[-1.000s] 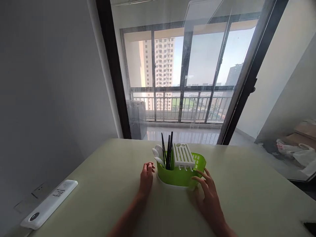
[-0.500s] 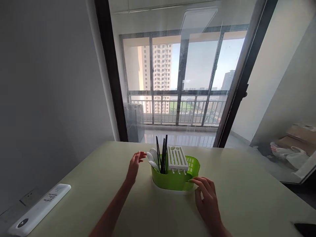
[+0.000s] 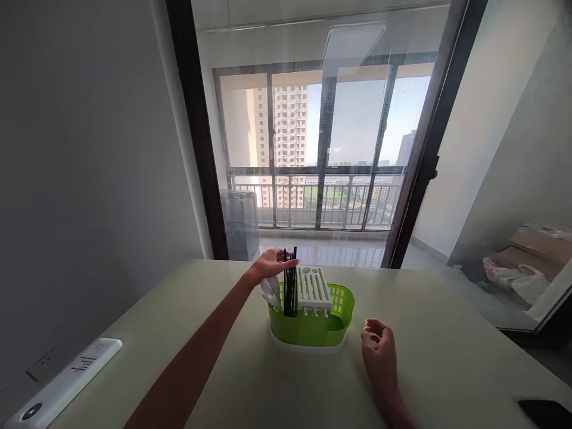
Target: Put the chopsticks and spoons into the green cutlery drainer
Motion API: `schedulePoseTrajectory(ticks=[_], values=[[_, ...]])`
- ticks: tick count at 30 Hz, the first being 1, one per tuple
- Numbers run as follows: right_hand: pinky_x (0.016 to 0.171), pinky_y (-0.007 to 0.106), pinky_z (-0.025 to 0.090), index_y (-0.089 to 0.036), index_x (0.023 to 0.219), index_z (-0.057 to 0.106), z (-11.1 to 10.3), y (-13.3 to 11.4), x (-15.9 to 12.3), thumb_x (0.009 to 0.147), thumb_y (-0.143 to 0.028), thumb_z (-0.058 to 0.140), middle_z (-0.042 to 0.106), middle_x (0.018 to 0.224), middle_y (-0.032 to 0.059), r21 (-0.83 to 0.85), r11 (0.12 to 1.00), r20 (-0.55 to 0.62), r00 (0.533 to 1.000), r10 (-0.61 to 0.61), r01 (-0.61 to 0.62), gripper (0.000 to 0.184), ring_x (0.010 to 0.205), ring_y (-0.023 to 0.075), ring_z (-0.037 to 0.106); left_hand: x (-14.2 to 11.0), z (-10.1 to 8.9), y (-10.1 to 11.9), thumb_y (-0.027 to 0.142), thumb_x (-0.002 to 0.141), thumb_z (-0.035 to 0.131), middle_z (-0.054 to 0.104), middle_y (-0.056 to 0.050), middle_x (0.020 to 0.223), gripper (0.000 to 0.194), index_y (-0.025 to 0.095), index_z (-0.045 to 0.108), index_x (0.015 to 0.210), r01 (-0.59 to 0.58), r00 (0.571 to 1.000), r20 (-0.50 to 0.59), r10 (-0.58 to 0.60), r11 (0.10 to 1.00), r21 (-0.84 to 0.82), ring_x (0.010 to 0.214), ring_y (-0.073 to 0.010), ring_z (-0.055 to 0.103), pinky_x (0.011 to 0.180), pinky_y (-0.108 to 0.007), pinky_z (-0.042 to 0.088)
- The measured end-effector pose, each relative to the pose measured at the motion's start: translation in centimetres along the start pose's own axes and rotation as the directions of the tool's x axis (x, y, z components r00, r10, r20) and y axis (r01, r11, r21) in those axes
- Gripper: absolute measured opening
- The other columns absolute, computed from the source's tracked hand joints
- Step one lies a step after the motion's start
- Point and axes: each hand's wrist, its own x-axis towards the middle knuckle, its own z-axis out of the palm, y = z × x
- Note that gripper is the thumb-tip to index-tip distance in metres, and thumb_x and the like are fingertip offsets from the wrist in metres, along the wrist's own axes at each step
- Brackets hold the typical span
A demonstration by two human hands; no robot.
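My left hand (image 3: 274,262) reaches over the left part of a green utensil basket (image 3: 308,330) and is closed around the upper ends of several black chopsticks (image 3: 289,292). Their lower ends stand inside the basket. White spoons (image 3: 271,294) lean at the basket's left end, partly beneath my left hand. A white slotted rack with small hooks (image 3: 314,289) sits across the basket's middle. To the right of the basket, apart from it, my right hand (image 3: 379,348) hovers with loosely curled fingers, a gap between thumb and fingertips, holding nothing.
The pale green table (image 3: 214,369) carries a white power strip (image 3: 67,381) at its left edge and a dark object (image 3: 545,412) at the right front. A glass door with a dark frame (image 3: 413,196) stands behind the table. Cardboard boxes (image 3: 540,250) and bags lie at far right.
My left hand has risen from beside the basket and taken hold of the chopsticks, drawing them closer together. My right hand has come away from the basket's right side. The view has shifted slightly.
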Motion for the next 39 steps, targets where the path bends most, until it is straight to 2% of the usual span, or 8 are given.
schedulePoseTrajectory(ticks=[10, 15, 19, 24, 28, 31, 35, 39], values=[[0.075, 0.036, 0.055, -0.02, 0.106, 0.056, 0.2, 0.8, 0.6, 0.079, -0.041, 0.059, 0.065, 0.105, 0.0085, 0.029, 0.998, 0.028, 0.998, 0.058, -0.059, 0.034, 0.088, 0.0247, 0.067, -0.1, 1.7, -0.6, 0.051, 0.062, 0.091, 0.081, -0.011, 0.09, 0.045, 0.017, 0.081, 0.09, -0.111, 0.992, -0.076, 0.101, 0.983, -0.149, 0.089, -0.0329, 0.077, 0.076, -0.044, 0.067], [0.074, 0.037, 0.056, -0.02, 0.105, 0.057, 0.2, 0.9, 0.6, 0.079, -0.043, 0.058, 0.066, 0.102, 0.0083, 0.017, 0.998, 0.036, 0.998, 0.052, -0.052, 0.034, 0.087, 0.0251, 0.067, 0.0, 0.9, -0.1, 0.051, 0.063, 0.091, 0.081, -0.012, 0.088, 0.044, 0.015, 0.081, 0.087, -0.143, 0.983, -0.143, 0.111, 0.961, -0.238, 0.087, -0.0331, 0.078, 0.08, -0.046, 0.067], [0.075, 0.038, 0.055, -0.02, 0.104, 0.058, 0.2, 0.9, 0.6, 0.079, -0.041, 0.058, 0.066, 0.102, 0.0084, 0.002, 0.999, 0.048, 0.998, 0.048, -0.048, 0.033, 0.087, 0.0255, 0.067, 0.1, -2.5, 0.8, 0.049, 0.067, 0.091, 0.081, -0.013, 0.096, 0.047, 0.013, 0.08, 0.095, -0.159, 0.965, -0.252, 0.076, 0.931, -0.329, 0.094, -0.033, 0.077, 0.088, -0.047, 0.065], [0.076, 0.038, 0.055, -0.019, 0.103, 0.059, 0.2, 1.0, 0.6, 0.08, -0.042, 0.057, 0.064, 0.104, 0.0086, -0.016, 0.999, 0.058, 0.997, 0.046, -0.045, 0.033, 0.088, 0.0253, 0.066, -0.6, -9.6, 0.4, 0.04, 0.084, 0.083, 0.079, -0.01, 0.113, 0.037, 0.012, 0.075, 0.107, -0.169, 0.904, -0.426, -0.044, 0.877, -0.45, 0.102, -0.0258, 0.076, 0.095, -0.039, 0.064], [0.076, 0.038, 0.055, -0.019, 0.103, 0.058, 0.1, 1.1, 0.6, 0.08, -0.042, 0.057, 0.064, 0.105, 0.0086, -0.021, 0.999, 0.067, 0.997, 0.047, -0.046, 0.032, 0.088, 0.0252, 0.065, -2.4, -14.2, -2.6, 0.031, 0.091, 0.076, 0.079, -0.007, 0.107, 0.017, 0.015, 0.074, 0.092, -0.019, 0.877, -0.421, -0.231, 0.86, -0.511, 0.1, -0.0194, 0.076, 0.091, -0.028, 0.064], [0.076, 0.038, 0.054, -0.02, 0.102, 0.059, 0.1, 1.0, 0.5, 0.079, -0.041, 0.057, 0.064, 0.104, 0.0086, -0.024, 0.999, 0.073, 0.997, 0.041, -0.04, 0.031, 0.089, 0.0253, 0.066, -4.7, -16.0, -6.0, 0.027, 0.083, 0.083, 0.081, -0.008, 0.099, 0.014, 0.015, 0.075, 0.084, 0.178, 0.871, -0.323, -0.371, 0.849, -0.497, 0.096, -0.0201, 0.077, 0.088, -0.026, 0.064], [0.075, 0.037, 0.054, -0.02, 0.099, 0.062, 0.0, 0.8, 0.4, 0.078, -0.041, 0.059, 0.066, 0.102, 0.008, -0.029, 0.999, 0.079, 0.997, 0.027, -0.025, 0.029, 0.086, 0.0248, 0.066, -8.2, -16.9, -10.0, 0.033, 0.053, 0.1, 0.081, -0.012, 0.095, 0.042, 0.014, 0.077, 0.082, 0.45, 0.832, -0.16, -0.532, 0.814, -0.368, 0.092, -0.0285, 0.078, 0.078, -0.03, 0.066], [0.075, 0.037, 0.054, -0.02, 0.097, 0.062, 0.0, 0.7, 0.3, 0.078, -0.041, 0.059, 0.067, 0.099, 0.0079, -0.039, 0.999, 0.09, 0.996, 0.022, -0.019, 0.029, 0.085, 0.0251, 0.066, -10.2, -17.0, -12.1, 0.042, 0.033, 0.103, 0.081, -0.016, 0.094, 0.057, 0.014, 0.076, 0.075, 0.602, 0.78, -0.058, -0.622, 0.773, -0.199, 0.09, -0.0321, 0.078, 0.072, -0.03, 0.065]])
